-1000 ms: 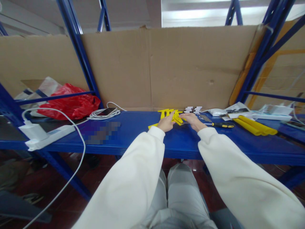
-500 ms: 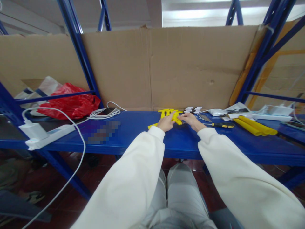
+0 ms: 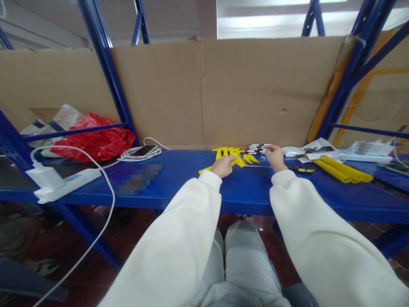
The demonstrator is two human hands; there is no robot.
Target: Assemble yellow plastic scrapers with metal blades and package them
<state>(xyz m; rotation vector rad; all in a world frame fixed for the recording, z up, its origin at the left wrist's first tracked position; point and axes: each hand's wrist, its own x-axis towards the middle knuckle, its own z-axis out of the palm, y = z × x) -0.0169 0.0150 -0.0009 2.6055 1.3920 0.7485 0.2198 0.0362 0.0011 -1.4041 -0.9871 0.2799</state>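
Yellow piece (image 3: 238, 160), slanting rightward, left hand (image 3: 223, 166) touching

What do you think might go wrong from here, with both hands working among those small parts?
The right hand, reaching to the black-and-white pieces, might knock their close-packed group out of line. Its sleeve is beside the screwdriver and could catch it. The small loose yellow pieces lie between the two hands and might get scattered if the left hand shifts sideways.

Blue table (image 3: 179, 175), crumpled red bag (image 3: 96, 136), cream sleeves (image 3: 172, 230) (plain), yellow tubes (image 3: 345, 169), black-and-white striped stack (image 3: 255, 148)
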